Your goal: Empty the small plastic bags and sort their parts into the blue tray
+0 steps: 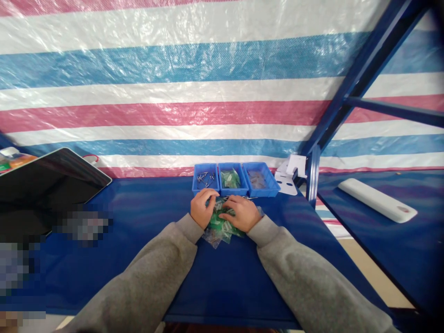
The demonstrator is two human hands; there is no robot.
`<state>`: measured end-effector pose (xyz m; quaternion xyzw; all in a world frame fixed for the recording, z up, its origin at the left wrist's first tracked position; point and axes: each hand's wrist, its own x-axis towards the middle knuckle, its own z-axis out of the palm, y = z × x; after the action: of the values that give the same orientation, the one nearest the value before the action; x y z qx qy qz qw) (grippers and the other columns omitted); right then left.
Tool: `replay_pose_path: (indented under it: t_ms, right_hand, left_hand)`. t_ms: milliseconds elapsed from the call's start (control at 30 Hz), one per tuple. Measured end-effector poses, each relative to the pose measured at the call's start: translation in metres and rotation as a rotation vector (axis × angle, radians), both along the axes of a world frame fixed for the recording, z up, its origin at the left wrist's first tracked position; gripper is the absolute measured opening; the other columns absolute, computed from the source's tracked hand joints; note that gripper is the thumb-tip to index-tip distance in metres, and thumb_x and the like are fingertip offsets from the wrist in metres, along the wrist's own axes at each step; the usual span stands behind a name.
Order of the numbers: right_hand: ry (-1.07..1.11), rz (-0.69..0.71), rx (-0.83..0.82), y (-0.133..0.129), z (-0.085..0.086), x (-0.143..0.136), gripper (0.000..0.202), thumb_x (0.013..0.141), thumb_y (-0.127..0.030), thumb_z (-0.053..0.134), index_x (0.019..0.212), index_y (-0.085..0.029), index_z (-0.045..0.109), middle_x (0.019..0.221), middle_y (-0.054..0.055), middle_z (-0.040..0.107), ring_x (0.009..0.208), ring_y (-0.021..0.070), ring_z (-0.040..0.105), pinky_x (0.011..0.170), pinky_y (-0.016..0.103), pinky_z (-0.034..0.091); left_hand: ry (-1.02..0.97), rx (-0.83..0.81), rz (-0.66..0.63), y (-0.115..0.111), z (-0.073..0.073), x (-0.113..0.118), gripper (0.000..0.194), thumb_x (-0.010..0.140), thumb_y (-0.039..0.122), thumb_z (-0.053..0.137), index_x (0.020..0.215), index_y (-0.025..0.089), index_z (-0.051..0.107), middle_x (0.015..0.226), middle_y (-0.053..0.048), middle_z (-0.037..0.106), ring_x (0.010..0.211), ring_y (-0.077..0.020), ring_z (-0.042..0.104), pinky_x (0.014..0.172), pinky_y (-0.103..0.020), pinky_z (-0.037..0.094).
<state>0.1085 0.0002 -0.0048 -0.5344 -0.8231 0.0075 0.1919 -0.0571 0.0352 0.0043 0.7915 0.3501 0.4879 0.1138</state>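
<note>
A loose pile of small clear plastic bags [225, 227], some with green in them, lies on the blue table under both hands. At the pile's left edge is my left hand [202, 209], its fingers curled together toward the thumb; anything between the fingertips is hidden. My right hand [242, 212] rests over the right side of the pile, fingers bent and touching the bags, thumb apart from them. Just beyond stand three blue bins: a left bin [194, 186] with metal screw-like pieces, a middle bin [239, 191] with green-and-clear bags, and a right bin [268, 190] with greyish clear bags.
White cut-out card pieces [290, 175] lean by a blue metal post [312, 175] on the right. A dark screen [52, 189] lies tilted at left. A long white device [377, 200] sits on the neighbouring table. Striped plastic sheeting [208, 111] hangs behind.
</note>
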Motion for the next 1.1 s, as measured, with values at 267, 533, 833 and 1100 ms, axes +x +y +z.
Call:
replay_pose_path:
  t_ms: [267,533,833,1100]
  right_hand:
    - [0.076,-0.132,0.049,0.001,0.001,0.002,0.025,0.086,-0.040,0.047,0.096,-0.022,0.061,0.095,0.004,0.060,0.091,0.0167,0.055,0.076,0.026,0.040]
    - [-0.018,-0.360,-0.061,0.000,0.010,0.003,0.024,0.085,-0.040,0.045,0.094,-0.023,0.060,0.094,0.004,0.060,0.083,0.0178,0.059,0.064,0.027,0.040]
    - [-0.101,-0.499,-0.145,-0.002,0.019,0.003,0.029,0.083,-0.043,0.047,0.093,-0.019,0.058,0.092,0.008,0.063,0.082,0.0221,0.062,0.061,0.029,0.041]
    - [-0.109,-0.429,-0.137,0.000,0.014,0.002,0.021,0.086,-0.034,0.043,0.090,-0.021,0.058,0.093,0.006,0.063,0.080,0.0187,0.062,0.062,0.027,0.040]
  left_hand:
    - [-0.038,-0.029,-0.027,-0.001,0.001,-0.002,0.015,0.083,0.013,0.048,0.081,0.017,0.062,0.086,-0.004,0.065,0.083,-0.0141,0.060,0.073,-0.026,0.048]
    - [-0.024,-0.023,-0.052,-0.002,0.003,-0.001,0.015,0.084,0.015,0.048,0.080,0.017,0.063,0.085,-0.004,0.065,0.082,-0.0146,0.060,0.076,-0.028,0.048]
    - [-0.018,-0.021,-0.059,-0.001,0.002,-0.001,0.016,0.084,0.017,0.047,0.080,0.017,0.063,0.085,-0.005,0.065,0.080,-0.0148,0.060,0.076,-0.029,0.048]
    - [-0.024,-0.042,-0.073,0.000,0.001,-0.001,0.016,0.084,0.016,0.047,0.079,0.017,0.063,0.085,-0.004,0.065,0.067,-0.0115,0.058,0.067,-0.025,0.048]
